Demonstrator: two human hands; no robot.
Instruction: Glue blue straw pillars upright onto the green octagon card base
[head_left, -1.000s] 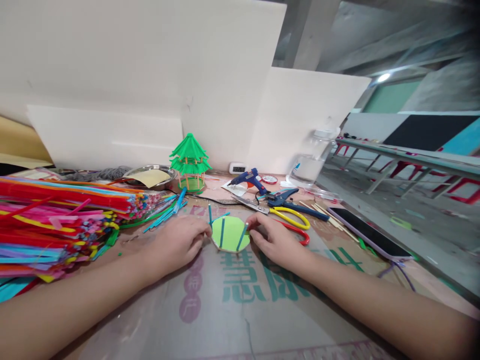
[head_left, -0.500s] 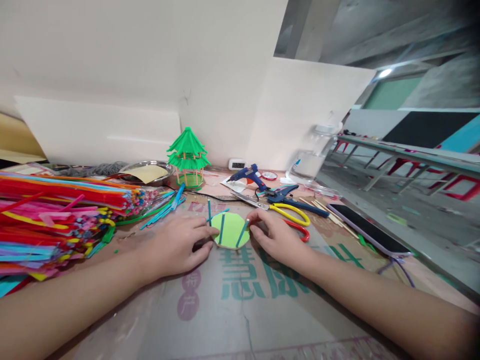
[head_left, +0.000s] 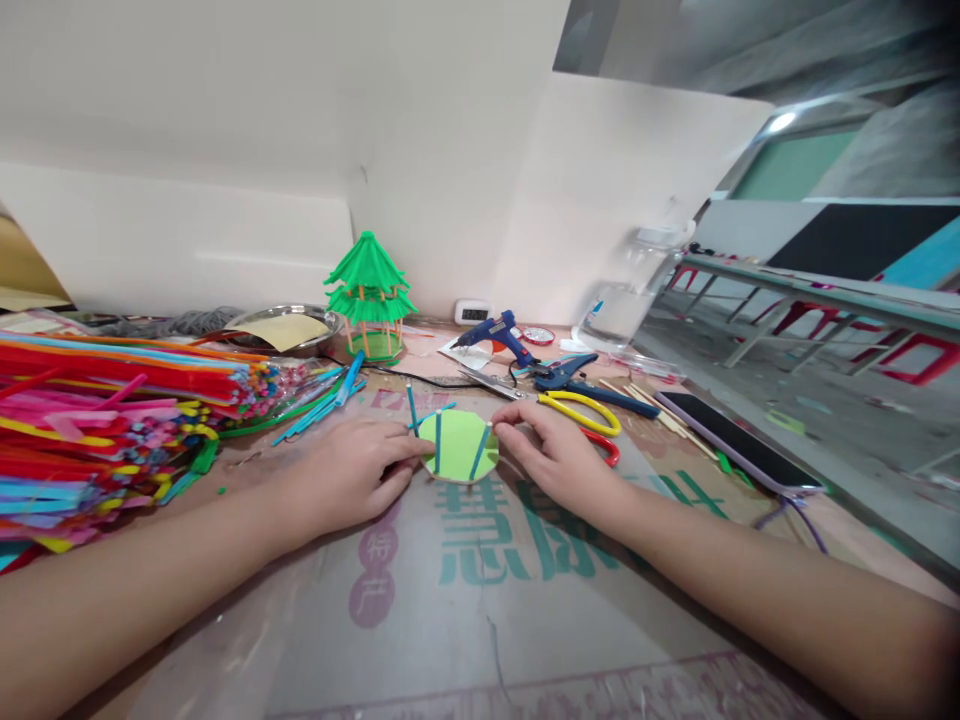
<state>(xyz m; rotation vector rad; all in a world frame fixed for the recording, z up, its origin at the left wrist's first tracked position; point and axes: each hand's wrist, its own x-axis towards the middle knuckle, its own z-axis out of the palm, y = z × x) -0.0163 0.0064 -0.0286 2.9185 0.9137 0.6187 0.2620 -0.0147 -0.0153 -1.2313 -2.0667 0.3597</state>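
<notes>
A light-green round disc (head_left: 461, 450) sits on the covered cardboard, with thin blue sticks standing up from it. My left hand (head_left: 360, 465) rests at its left side, index finger stretched to the edge by the left blue stick (head_left: 439, 440), thumb apart below. On the other side, my right hand (head_left: 544, 445) has its thumb and fingertips closed at the top of the right blue stick (head_left: 481, 450). Another blue stick (head_left: 412, 405) stands behind the left fingers, its foot hidden. Beyond them stands a small green two-tiered pavilion model (head_left: 370, 295) on thin wooden posts.
Bundles of coloured pipe cleaners (head_left: 112, 430) fill the left. Behind the disc lie a blue glue gun (head_left: 495, 335), yellow-and-red-handled scissors (head_left: 581, 408) and blue-handled pliers (head_left: 577, 375). A phone (head_left: 739, 440), wooden sticks (head_left: 679, 430), a clear water jug (head_left: 626, 295) and a small digital clock (head_left: 474, 312) are around.
The view has tilted and shifted slightly. Both hands stay at the disc's two sides, and the left blue stick now stands a little nearer the disc's left edge.
</notes>
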